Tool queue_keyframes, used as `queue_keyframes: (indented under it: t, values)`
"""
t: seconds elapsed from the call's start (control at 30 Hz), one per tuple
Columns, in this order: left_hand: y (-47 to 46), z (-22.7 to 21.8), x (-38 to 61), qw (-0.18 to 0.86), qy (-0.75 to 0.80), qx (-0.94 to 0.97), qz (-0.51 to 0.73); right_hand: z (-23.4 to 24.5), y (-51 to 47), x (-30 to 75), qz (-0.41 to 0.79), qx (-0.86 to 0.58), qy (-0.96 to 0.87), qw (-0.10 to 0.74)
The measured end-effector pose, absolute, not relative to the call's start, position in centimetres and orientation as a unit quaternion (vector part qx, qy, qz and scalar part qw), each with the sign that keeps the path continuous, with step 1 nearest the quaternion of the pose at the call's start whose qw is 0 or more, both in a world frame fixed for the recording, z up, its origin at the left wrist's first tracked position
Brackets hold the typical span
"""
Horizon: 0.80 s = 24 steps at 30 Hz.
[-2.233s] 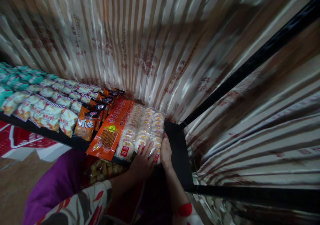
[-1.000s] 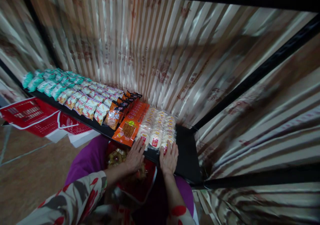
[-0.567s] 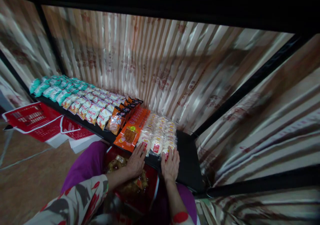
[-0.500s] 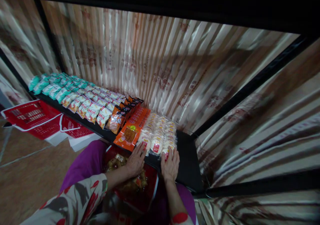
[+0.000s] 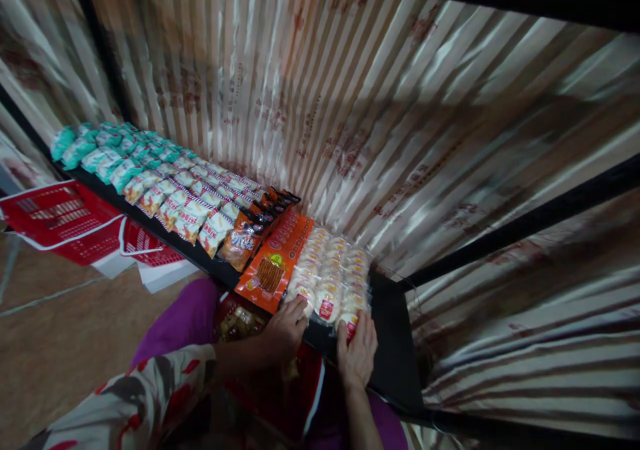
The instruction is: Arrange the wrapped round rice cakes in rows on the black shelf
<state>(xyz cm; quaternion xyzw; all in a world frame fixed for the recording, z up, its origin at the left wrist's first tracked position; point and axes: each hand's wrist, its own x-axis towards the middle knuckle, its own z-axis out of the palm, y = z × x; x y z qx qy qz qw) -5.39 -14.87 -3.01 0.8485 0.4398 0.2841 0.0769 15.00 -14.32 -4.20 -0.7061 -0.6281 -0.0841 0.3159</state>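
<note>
Round white wrapped snacks [image 5: 329, 289] lie in three overlapping rows along the right part of the black shelf. My left hand [image 5: 286, 331] rests its outstretched fingertips on the front packet of the left row. At the front of the right row, my right hand [image 5: 358, 355] lies with fingers extended against the end packet and its red label. Neither hand is wrapped round a packet. Beside the white rows is an orange snack bag [image 5: 274, 263], flat and left of my left hand.
Farther left on the shelf [image 5: 393, 340] are white-and-orange snack packets [image 5: 187, 218] and teal packets [image 5: 107, 160]. Red baskets [image 5: 75, 227] stand on the floor at left. Another red basket [image 5: 280, 403] holding packets sits below my arms. Striped sheeting [image 5: 320, 103] hangs behind.
The view has shifted, so the shelf and its snacks appear larger. Both hands stay at the front ends of the white rows, with little change against the packets.
</note>
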Motion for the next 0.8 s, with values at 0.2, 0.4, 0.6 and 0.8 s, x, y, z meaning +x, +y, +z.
queue_keyframes:
  t: [0.2,0.4,0.6,0.8]
  values:
    - [-14.0,-3.0,-5.9,0.081,0.383,0.877,0.279,-4.6,-14.2,15.3,-0.111,-0.691,-0.654,0.288]
    - [-12.2,-1.9,-6.2,0.092,0.368,0.869,0.317,-4.5,-14.3,15.5,-0.130,-0.699,-0.629,0.315]
    - [-8.7,1.4,-7.5,0.131,0.433,0.822,0.347,-1.9,-13.3,14.8,-0.125,-0.703,-0.611,0.342]
    - [-5.8,1.1,-8.3,0.126,0.488,0.790,0.349,2.3,-8.3,10.9,-0.081,-0.632,-0.705,0.312]
